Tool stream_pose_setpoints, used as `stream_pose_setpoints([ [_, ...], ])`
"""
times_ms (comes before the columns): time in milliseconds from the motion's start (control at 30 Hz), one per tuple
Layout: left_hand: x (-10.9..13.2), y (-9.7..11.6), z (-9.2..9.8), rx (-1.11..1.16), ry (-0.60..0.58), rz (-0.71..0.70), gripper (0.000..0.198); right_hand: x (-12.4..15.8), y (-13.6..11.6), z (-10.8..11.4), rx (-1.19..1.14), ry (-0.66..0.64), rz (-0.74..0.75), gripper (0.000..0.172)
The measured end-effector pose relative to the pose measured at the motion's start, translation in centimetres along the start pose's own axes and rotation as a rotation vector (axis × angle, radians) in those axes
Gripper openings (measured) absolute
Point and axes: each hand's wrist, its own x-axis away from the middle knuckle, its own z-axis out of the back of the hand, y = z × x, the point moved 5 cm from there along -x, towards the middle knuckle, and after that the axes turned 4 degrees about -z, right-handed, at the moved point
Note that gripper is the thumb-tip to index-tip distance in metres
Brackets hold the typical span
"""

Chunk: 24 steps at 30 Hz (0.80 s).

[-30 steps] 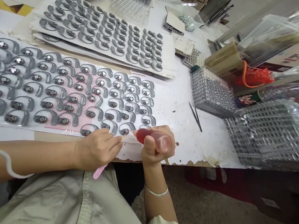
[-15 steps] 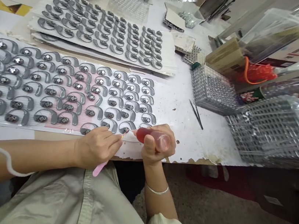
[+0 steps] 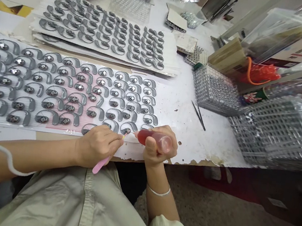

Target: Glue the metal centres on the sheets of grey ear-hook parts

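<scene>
Here, left fingers gripping pink tool, right fingers gripping bottle, box lettering illegible.

Over the past second the bare left hand has eased slightly toward eleven o'clock, and the flat, rounded rear end of the slim pink tool in its fist has swung the same way. The knuckles now cover more of the grey, hook-shaped piece with a round dark end at the hand's ten o'clock. The camera has tipped a little, shifting the bright orange-red plastic bundle toward one o'clock in view.
</scene>
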Motion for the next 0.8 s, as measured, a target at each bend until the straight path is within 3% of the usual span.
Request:
stream_pose_setpoints([
  [533, 0.23, -0.56, -0.28, 0.061, -0.028, 0.048, 0.012, -0.04, -0.34, -0.14, -0.052, -0.004, 0.072, 0.016],
  [800, 0.09, -0.83, -0.12, 0.103, 0.002, 0.057, 0.012, 0.00, -0.03, 0.17, -0.017, -0.002, -0.015, 0.018],
])
